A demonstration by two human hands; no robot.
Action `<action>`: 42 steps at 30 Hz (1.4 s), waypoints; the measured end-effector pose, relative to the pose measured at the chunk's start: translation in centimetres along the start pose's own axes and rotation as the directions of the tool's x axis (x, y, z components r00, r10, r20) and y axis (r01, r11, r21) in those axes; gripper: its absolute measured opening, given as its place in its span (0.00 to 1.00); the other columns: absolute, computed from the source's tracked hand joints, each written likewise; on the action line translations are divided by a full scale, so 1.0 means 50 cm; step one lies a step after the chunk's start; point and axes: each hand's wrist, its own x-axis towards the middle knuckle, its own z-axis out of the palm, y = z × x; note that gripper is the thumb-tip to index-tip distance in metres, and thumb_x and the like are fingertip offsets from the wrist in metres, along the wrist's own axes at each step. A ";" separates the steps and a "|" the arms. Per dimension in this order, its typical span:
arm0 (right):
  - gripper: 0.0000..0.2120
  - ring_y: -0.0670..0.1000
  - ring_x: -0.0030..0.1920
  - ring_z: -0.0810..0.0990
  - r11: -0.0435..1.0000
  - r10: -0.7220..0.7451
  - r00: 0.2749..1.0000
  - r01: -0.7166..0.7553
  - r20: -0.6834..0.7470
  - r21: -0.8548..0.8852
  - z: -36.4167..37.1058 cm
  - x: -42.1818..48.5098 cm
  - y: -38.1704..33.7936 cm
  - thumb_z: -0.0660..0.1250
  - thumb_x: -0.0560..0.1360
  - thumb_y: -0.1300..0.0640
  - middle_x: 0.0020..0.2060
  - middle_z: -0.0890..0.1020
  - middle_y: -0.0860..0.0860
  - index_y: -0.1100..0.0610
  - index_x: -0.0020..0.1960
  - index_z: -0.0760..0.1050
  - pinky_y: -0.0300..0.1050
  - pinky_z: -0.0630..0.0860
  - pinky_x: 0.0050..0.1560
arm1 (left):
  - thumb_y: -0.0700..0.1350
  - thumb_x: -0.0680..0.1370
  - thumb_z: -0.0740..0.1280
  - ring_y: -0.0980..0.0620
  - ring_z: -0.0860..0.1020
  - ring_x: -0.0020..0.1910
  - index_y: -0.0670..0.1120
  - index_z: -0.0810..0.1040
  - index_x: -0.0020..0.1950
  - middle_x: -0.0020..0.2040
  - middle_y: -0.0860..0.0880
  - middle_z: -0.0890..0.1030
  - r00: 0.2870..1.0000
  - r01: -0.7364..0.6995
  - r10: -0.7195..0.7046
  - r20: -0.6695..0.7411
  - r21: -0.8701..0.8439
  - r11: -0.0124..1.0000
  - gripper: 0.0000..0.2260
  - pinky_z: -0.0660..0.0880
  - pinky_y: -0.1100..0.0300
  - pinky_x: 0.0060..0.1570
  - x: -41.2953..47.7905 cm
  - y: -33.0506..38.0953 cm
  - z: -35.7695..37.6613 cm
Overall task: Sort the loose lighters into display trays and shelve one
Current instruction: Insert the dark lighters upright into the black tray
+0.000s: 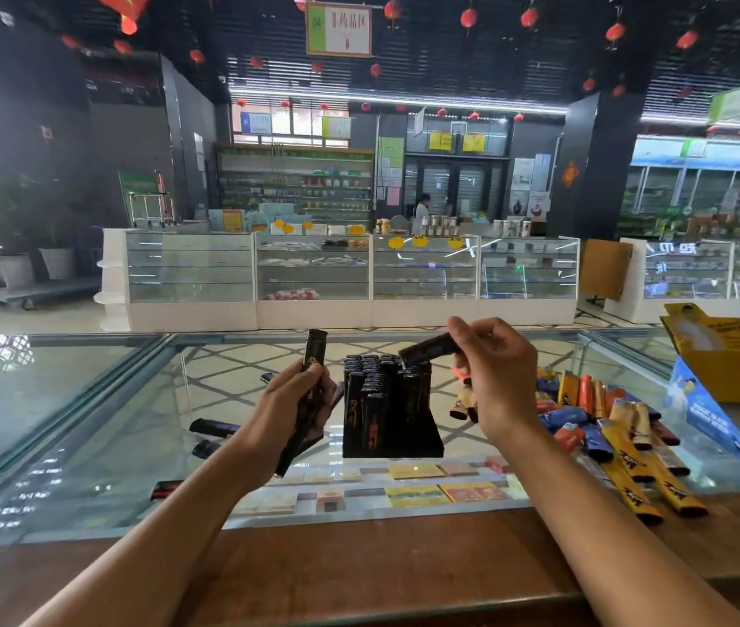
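Gripping black lighters point(316, 350) in left hand point(289, 405), pinching one lighter point(427, 348) over display tray point(431, 441) with right hand point(495, 368), atop glass counter point(88, 423); loose lighters point(621, 427) rightward, glass showcases point(314, 273) beyond.

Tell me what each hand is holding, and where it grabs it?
The left hand grips a long black lighter around its middle. The right hand pinches a second lighter by one end, above the display tray.
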 end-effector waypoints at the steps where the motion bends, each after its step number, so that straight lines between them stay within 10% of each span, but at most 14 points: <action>1: 0.13 0.54 0.28 0.75 1.000 -0.008 0.999 0.008 -0.036 -0.011 -0.003 0.002 0.002 0.77 0.73 0.51 0.28 0.79 0.56 0.59 0.41 0.78 0.43 0.71 0.27 | 0.46 0.86 0.57 0.50 0.71 0.33 0.43 0.74 0.47 0.39 0.44 0.74 1.000 0.000 0.000 -0.001 0.003 1.000 0.13 0.66 0.55 0.35 0.001 -0.001 0.000; 19: 0.15 0.44 0.49 0.85 0.754 -0.213 0.883 0.421 0.418 -0.504 0.056 0.016 0.020 0.75 0.75 0.60 0.54 0.86 0.52 0.55 0.62 0.83 0.41 0.81 0.55 | 0.45 0.86 0.56 0.50 0.70 0.33 0.41 0.73 0.50 0.38 0.45 0.73 1.000 0.002 -0.003 0.008 0.062 0.998 0.11 0.66 0.57 0.33 0.001 -0.002 -0.003; 31: 0.08 0.47 0.53 0.77 0.679 -0.175 0.918 0.374 0.356 -0.631 0.071 0.011 0.063 0.77 0.72 0.57 0.48 0.84 0.46 0.51 0.50 0.85 0.42 0.73 0.56 | 0.44 0.86 0.53 0.51 0.70 0.33 0.41 0.72 0.51 0.40 0.43 0.73 0.999 -0.010 0.007 0.044 0.057 0.998 0.12 0.67 0.58 0.34 0.001 -0.003 -0.005; 42: 0.08 0.52 0.49 0.75 0.377 -0.323 0.830 0.553 0.454 -0.743 0.072 -0.008 0.082 0.75 0.72 0.54 0.42 0.79 0.48 0.53 0.52 0.85 0.50 0.72 0.51 | 0.39 0.86 0.58 0.52 0.69 0.33 0.40 0.79 0.61 0.43 0.43 0.74 0.997 -0.048 0.044 0.061 0.067 0.997 0.12 0.65 0.60 0.31 0.004 -0.009 -0.006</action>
